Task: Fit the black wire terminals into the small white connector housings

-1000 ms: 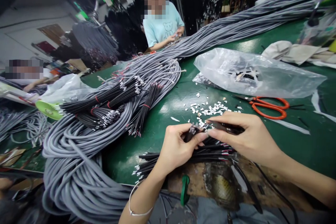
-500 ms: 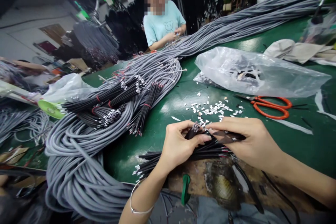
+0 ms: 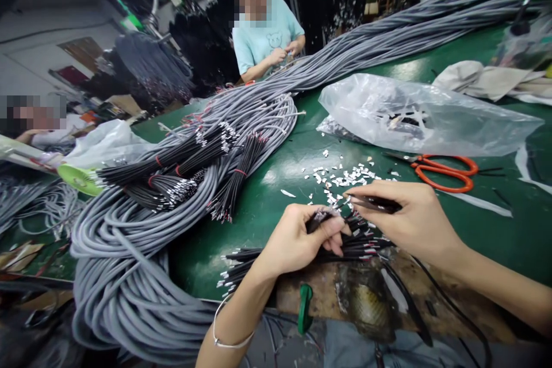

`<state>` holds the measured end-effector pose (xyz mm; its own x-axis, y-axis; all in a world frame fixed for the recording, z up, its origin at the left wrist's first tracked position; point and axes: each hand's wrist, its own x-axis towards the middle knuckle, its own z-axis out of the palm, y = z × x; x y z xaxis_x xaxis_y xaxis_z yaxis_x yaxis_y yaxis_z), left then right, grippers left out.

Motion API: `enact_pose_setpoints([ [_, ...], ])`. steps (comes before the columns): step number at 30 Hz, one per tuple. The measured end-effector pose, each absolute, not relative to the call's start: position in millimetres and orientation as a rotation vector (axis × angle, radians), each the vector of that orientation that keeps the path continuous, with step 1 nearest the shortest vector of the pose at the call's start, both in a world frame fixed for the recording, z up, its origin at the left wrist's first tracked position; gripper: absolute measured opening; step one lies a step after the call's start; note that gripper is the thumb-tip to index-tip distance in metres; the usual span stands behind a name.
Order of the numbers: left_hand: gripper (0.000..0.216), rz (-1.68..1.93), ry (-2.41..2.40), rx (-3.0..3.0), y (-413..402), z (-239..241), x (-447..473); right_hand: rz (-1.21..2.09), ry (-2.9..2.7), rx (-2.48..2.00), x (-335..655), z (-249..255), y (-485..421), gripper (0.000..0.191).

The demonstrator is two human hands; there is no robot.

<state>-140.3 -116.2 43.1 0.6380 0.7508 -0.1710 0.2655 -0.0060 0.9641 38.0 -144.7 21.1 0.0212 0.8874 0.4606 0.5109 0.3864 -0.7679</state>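
Observation:
My left hand (image 3: 297, 236) is closed around a small bunch of short black cables (image 3: 318, 218), their stripped ends pointing up past the thumb. In my right hand (image 3: 409, 218) is a pair of dark tweezers (image 3: 379, 203), tips toward the cable ends and just apart from them. Beneath both hands lies a loose pile of black cables (image 3: 245, 255) with white tips on the left and reddish ends on the right. Small white pieces (image 3: 338, 175) are scattered on the green table just beyond my fingers.
Orange-handled scissors (image 3: 446, 171) and a clear plastic bag (image 3: 431, 118) lie to the right. Grey cable coils (image 3: 142, 276) and banded black cable bundles (image 3: 235, 178) fill the left. A green clamp handle (image 3: 305, 307) stands at the near edge. A co-worker (image 3: 269, 40) sits opposite.
My right hand has drawn the tweezers slightly up and away from the cable ends. My left fingers have shifted on the bunch. The view has moved a little, and another person shows at far left.

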Motion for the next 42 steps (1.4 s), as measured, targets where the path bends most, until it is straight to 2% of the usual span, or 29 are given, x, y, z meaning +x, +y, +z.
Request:
enact_pose_setpoints([
  [3, 0.025, 0.607, 1.064, 1.835, -113.4, 42.4, -143.1, 0.371, -1.636, -1.219, 38.9, 20.8, -146.4, 0.012],
  [8, 0.022, 0.694, 1.316, 2.087, -107.8, 39.1, -148.5, 0.116, -1.946, -1.173, 42.8, 9.3, -147.9, 0.038],
  [12, 0.033, 0.698, 1.397, 2.003, -108.4, 37.3, -148.2, 0.008, -2.247, -1.555, 45.4, 4.2, -142.6, 0.023],
  [15, 0.032, 0.726, 1.373, 1.931, -111.1, 37.0, -145.2, 0.089, -2.134, -1.631, 44.9, 9.0, -142.1, 0.020],
  [19, 0.031, 0.815, 1.362, 1.864, -113.9, 37.7, -141.1, 0.259, -1.830, -1.410, 40.9, 18.4, -147.2, 0.034],
  [24, 0.032, 0.852, 1.360, 1.842, -114.7, 37.6, -139.6, 0.438, -1.798, -1.301, 37.3, 19.7, -149.4, 0.027],
  [33, 0.031, 0.888, 1.322, 1.878, -117.9, 39.1, -137.7, 0.504, -1.791, -1.249, 35.3, 18.8, -146.4, 0.023],
  [42, 0.016, 0.947, 1.301, 1.813, -118.0, 41.9, -135.8, 0.529, -1.736, -1.257, 35.0, 19.7, -147.1, 0.021],
])
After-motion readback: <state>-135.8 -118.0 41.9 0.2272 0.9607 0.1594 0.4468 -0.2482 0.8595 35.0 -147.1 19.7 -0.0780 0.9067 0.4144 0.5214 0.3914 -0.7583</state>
